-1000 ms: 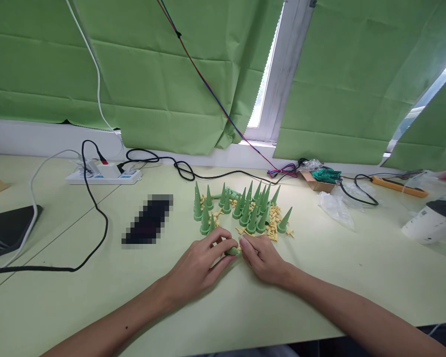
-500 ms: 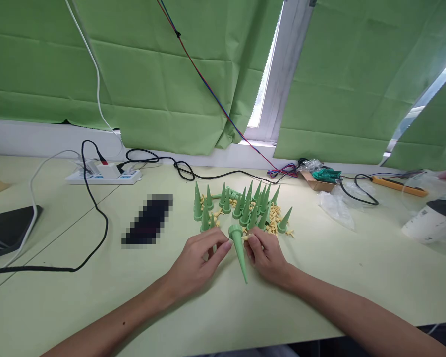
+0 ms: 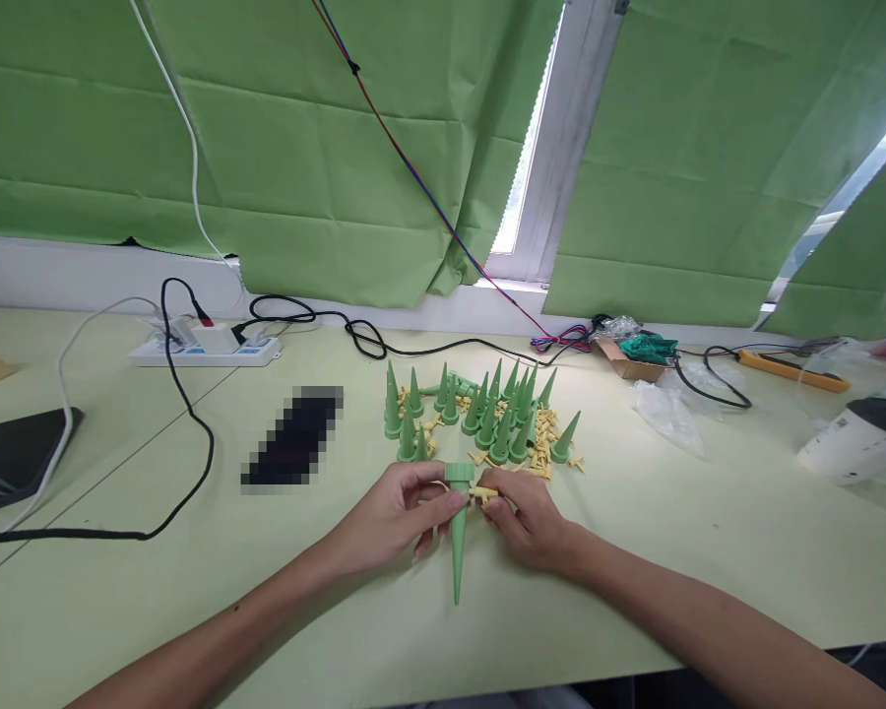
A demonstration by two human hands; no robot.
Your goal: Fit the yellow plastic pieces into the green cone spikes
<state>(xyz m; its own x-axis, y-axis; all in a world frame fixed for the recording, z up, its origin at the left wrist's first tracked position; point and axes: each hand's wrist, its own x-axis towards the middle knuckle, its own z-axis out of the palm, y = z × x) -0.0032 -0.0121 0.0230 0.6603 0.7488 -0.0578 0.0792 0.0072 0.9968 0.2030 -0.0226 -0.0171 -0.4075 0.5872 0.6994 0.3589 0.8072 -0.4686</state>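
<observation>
a person's left hand (image 3: 413,507) holds a green tapered plastic spike (image 3: 458,542) over the tabletop (image 3: 635,611), thumb and fingers closed around its upper shaft, the ribbed cap up and the narrow tip pointing down. facing it, the right hand (image 3: 528,512) pinches a small yellow plastic fitting (image 3: 484,492) between thumb and curled fingers, its near end right beside the spike's shaft just below the cap; whether the two parts touch cannot be told. just beyond the hands, a cluster of matching green spikes (image 3: 501,438) stands mostly upright, points up, with loose yellow fittings (image 3: 542,455) scattered among them and heaped toward the right. to the left lies a pixelated dark shape (image 3: 295,438), with a white power strip (image 3: 207,360) farther back, while green curtains (image 3: 325,158) hang behind the tabletop
</observation>
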